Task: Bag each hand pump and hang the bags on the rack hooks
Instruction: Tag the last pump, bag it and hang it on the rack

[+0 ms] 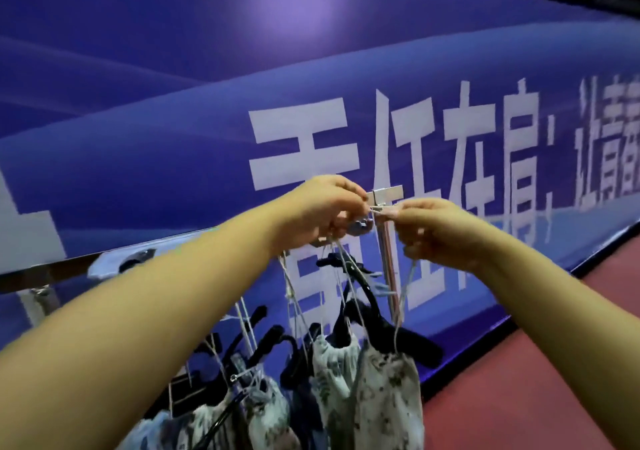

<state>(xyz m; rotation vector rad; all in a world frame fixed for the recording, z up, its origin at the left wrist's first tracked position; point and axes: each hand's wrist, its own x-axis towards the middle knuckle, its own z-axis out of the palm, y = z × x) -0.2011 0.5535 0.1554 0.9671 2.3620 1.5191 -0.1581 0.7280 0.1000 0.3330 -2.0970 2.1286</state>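
Note:
Both my hands are raised at the top corner of a metal rack (387, 193). My left hand (323, 212) pinches the white drawstring (341, 259) of a patterned cloth bag (388, 397) by the hook at the rack's corner. My right hand (434, 233) pinches the other end of the cord just right of the hook. The bag hangs below on its strings, with black pump handles (367, 297) sticking out around it. A second patterned bag (332, 373) hangs close on its left.
Several more bagged pumps (256, 411) hang along the rack rail (86, 266) toward the lower left. A blue banner with white characters (311, 103) covers the wall right behind. Red floor (554, 363) lies at the lower right.

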